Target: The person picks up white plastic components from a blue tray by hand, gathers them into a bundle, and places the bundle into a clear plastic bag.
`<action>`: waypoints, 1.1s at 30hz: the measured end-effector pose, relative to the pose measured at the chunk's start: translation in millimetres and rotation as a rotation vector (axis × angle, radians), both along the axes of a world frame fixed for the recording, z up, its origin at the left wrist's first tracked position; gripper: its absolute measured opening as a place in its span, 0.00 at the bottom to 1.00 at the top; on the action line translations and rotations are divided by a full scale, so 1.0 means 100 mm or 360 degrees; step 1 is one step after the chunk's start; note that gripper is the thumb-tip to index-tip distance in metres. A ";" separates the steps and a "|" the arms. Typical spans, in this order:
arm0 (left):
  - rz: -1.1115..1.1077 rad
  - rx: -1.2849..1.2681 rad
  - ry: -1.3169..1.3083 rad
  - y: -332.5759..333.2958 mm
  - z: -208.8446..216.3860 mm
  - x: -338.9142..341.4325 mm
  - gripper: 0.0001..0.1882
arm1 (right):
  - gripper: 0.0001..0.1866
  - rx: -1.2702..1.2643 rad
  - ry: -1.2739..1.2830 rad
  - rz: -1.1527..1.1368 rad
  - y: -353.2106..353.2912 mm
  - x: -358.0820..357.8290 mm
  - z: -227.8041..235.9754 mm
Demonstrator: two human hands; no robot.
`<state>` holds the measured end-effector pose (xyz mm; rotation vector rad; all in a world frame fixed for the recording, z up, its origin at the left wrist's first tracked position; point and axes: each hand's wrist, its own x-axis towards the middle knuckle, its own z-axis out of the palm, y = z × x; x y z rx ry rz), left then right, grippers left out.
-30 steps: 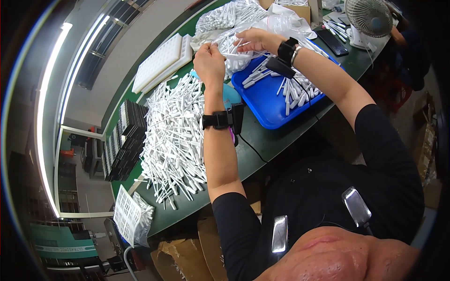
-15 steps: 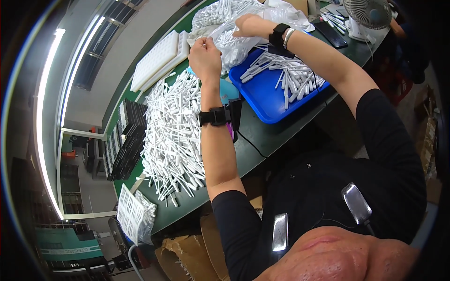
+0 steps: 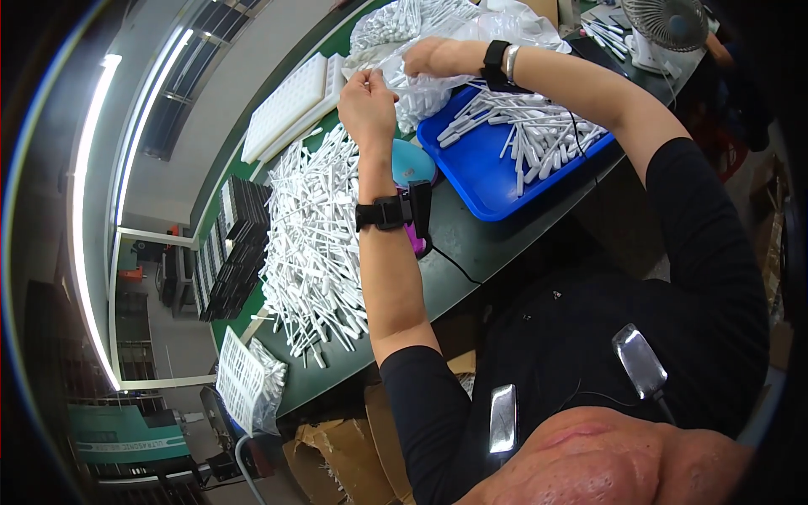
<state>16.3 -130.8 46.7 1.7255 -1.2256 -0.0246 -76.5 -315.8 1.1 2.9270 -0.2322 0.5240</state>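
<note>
Both my hands are raised over the far part of the bench, close together. My left hand (image 3: 367,108) is closed, its fingertips pinched at the edge of a clear plastic bag (image 3: 421,104). Just to the right, my right hand (image 3: 431,58) has its fingers curled onto the same bag's film; its fingertips are partly hidden. White stick-like pieces with thicker ends show through the bag. Below and left of my left hand spreads a big loose pile of similar white sticks (image 3: 311,244). More lie in a blue tray (image 3: 471,187) under my right forearm.
White perforated blocks (image 3: 286,109) and stacked black trays (image 3: 231,244) stand along the left. Beside my left wrist is a round turquoise thing (image 3: 412,162). Another filled bag (image 3: 408,23) lies at the back. A fan (image 3: 665,21) stands far right; a cable (image 3: 454,263) hangs near the bench edge.
My right hand has moved left, closer to my left hand, drawing in along the bag. My left hand stays pinched in nearly the same place.
</note>
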 end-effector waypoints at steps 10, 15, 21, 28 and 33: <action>-0.0059 -0.0013 -0.0040 -0.09 -0.05 0.01 0.15 | 0.17 -0.0081 -0.0501 0.0413 -0.28 0.12 -0.57; -0.0002 -0.0095 -0.0010 0.03 -0.15 0.05 0.16 | 0.24 0.0427 -0.0069 -0.0154 0.04 0.04 -0.13; 0.0190 -0.0544 -0.0216 0.66 -0.24 -0.81 0.10 | 0.18 0.1073 -0.0560 0.0299 1.07 -1.71 0.73; -0.0510 0.0502 0.0022 0.73 -1.11 -1.49 0.08 | 0.13 0.1024 -0.0566 -0.0570 1.09 -3.10 -0.45; -0.0622 0.0500 -0.0176 0.55 -1.12 -1.73 0.10 | 0.11 0.0729 -0.0771 -0.0960 0.98 -3.40 -0.87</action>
